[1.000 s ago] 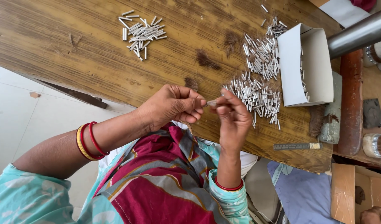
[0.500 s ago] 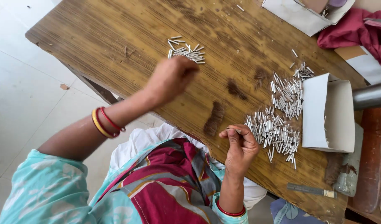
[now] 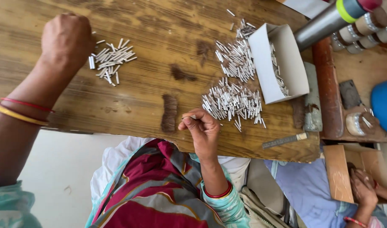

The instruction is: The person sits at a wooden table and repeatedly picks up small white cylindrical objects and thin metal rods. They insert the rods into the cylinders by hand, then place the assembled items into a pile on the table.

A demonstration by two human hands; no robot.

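Right now the left hand [image 3: 67, 40] sits clenched at 10 o'clock on the wooden table [image 3: 159, 25], knuckles just beside the small pile of metal pins [image 3: 111, 61]; can't tell whether anything is inside the fist. The right hand [image 3: 204, 131] is at 6 o'clock near the table's front edge, fingertips pinched on one short pin [image 3: 190, 117].

The big loose heap of pins [image 3: 233, 101] lies just at 1 o'clock from that hand, with a second scatter [image 3: 235, 59] above it and an open white cardboard box [image 3: 280, 63] at 3 o'clock holding a few more.

Risks as I see them:
- Right hand works close to the edge, so a slipped pinch likely drops the pin into the lap or onto the floor.
- A wrist sweep through the big heap could roll pins off the edge.
- Sorted and unsorted piles are unfenced, so a nudge could mix them.
- The box sits on its side and could spill if bumped.
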